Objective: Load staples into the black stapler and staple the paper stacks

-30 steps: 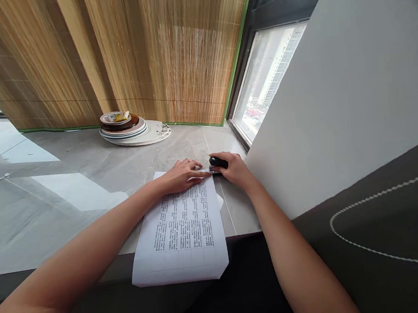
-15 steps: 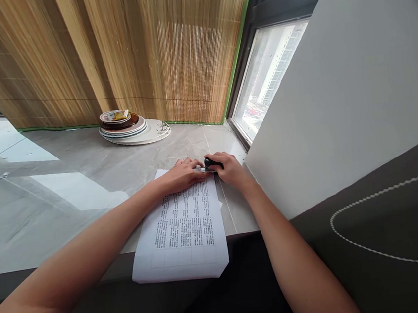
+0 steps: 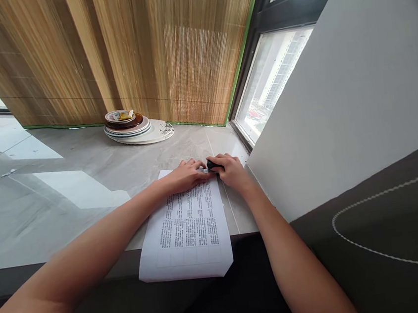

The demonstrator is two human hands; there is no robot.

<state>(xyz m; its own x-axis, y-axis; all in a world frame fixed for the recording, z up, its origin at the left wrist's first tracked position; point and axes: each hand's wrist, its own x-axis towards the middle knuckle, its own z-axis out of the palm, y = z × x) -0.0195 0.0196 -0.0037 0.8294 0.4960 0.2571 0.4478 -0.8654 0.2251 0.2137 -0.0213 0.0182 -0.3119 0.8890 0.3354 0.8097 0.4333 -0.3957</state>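
Printed sheets of paper [image 3: 192, 228] lie on the grey ledge, their near end hanging over its front edge. Across their far end rests my left hand [image 3: 190, 175], fingers bent and pressed to the paper at its right corner. My right hand [image 3: 228, 168] is wrapped round a small black stapler [image 3: 213, 164] at that corner. A narrow clear or shiny strip [image 3: 203, 170] shows between the two hands; what it belongs to is hard to make out. The stapler's underside is hidden by my fingers.
A stack of plates [image 3: 127, 127] stands at the back of the ledge [image 3: 93, 163], before a bamboo blind [image 3: 138, 49]. To the right rise a window [image 3: 271, 80] and a white wall [image 3: 338, 103]. A beaded cord [image 3: 335, 220] hangs at lower right.
The whole view has shifted slightly, so hands and paper appear a little further right. Both hands keep their places on the paper and the stapler.
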